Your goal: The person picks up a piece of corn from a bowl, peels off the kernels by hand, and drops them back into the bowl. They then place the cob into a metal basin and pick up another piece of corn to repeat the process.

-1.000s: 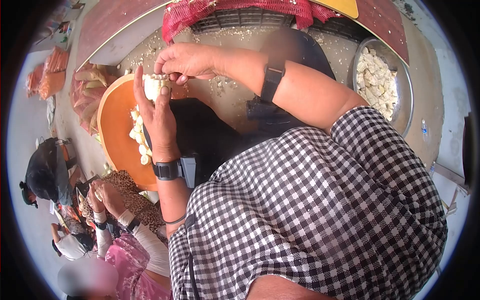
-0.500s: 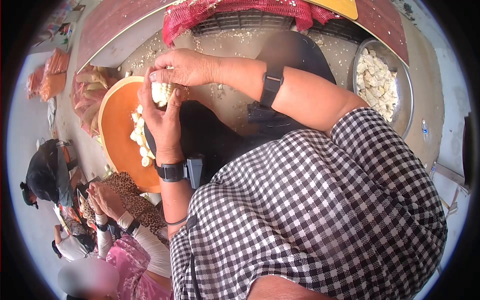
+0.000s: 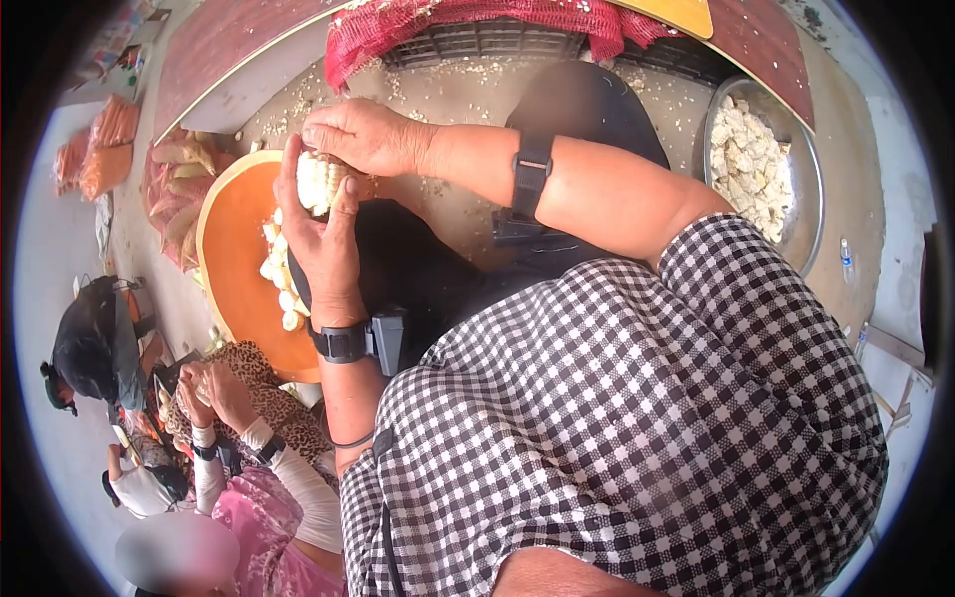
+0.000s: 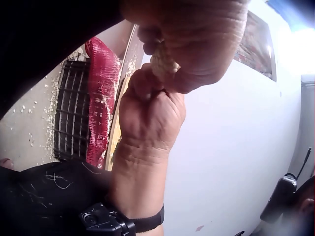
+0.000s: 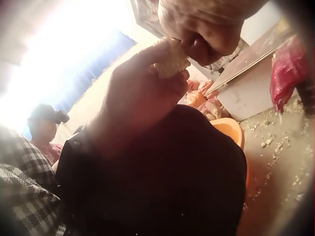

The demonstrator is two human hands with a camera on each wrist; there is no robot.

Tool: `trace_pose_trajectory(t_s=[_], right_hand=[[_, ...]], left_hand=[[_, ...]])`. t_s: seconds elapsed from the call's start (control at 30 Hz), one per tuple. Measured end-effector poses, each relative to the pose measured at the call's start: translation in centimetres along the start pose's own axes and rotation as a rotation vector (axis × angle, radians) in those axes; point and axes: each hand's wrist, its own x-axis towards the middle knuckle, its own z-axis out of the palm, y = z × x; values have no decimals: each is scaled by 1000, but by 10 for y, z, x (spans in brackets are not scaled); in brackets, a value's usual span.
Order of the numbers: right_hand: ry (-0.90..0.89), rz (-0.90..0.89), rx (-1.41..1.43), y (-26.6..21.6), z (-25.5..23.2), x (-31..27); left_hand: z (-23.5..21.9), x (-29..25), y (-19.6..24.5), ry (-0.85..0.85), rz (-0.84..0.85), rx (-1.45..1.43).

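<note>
A pale corn cob piece (image 3: 320, 184) with rows of kernels is gripped by my left hand (image 3: 328, 244), its thumb on the near side and fingers behind. My right hand (image 3: 373, 137) lies over the cob's upper end with fingers bent against it. From the left wrist, the cob (image 4: 163, 61) shows between the left hand (image 4: 197, 39) and the right hand (image 4: 150, 113). The right wrist view has the cob (image 5: 172, 61) held by the left hand (image 5: 142, 93), the right hand (image 5: 211, 24) touching its end; the right fingertips are partly hidden.
Below the hands is an orange basin (image 3: 227, 244) with cob pieces (image 3: 282, 284). A metal bowl (image 3: 818, 199) of pale pieces stands at the right. Red netting (image 3: 343, 50) drapes a black crate (image 3: 477, 42). Another person's hands (image 3: 214, 393) work at lower left.
Both hands have shifted slightly lower in the head view with the cob. The right hand has moved from the cob's far edge to over its upper end.
</note>
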Motion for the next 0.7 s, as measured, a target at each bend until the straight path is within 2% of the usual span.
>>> trace_pose_trajectory(t_s=[0.1, 0.2, 0.4, 0.5, 0.6, 0.63, 0.7], right_hand=[[-47, 150, 250, -8, -2, -2], [-64, 100, 87, -7, -3, -1], [-152, 190, 144, 1, -5, 2], [-154, 236, 381, 11, 5, 4], [-127, 436, 713, -1, 3, -1], [-140, 407, 675, -7, 1, -1], [-167, 346, 599, -16, -3, -3]], left_hand=[[0, -4, -1, 1, -40, -6], [-1, 0, 2, -23, -32, 67], [-1, 0, 2, -28, -9, 27], [0, 0, 7, -24, -68, -86], [0, -1, 14, -38, -141, -198], [-1, -1, 15, -47, -163, -228], [-1, -1, 6, -26, -98, -157]])
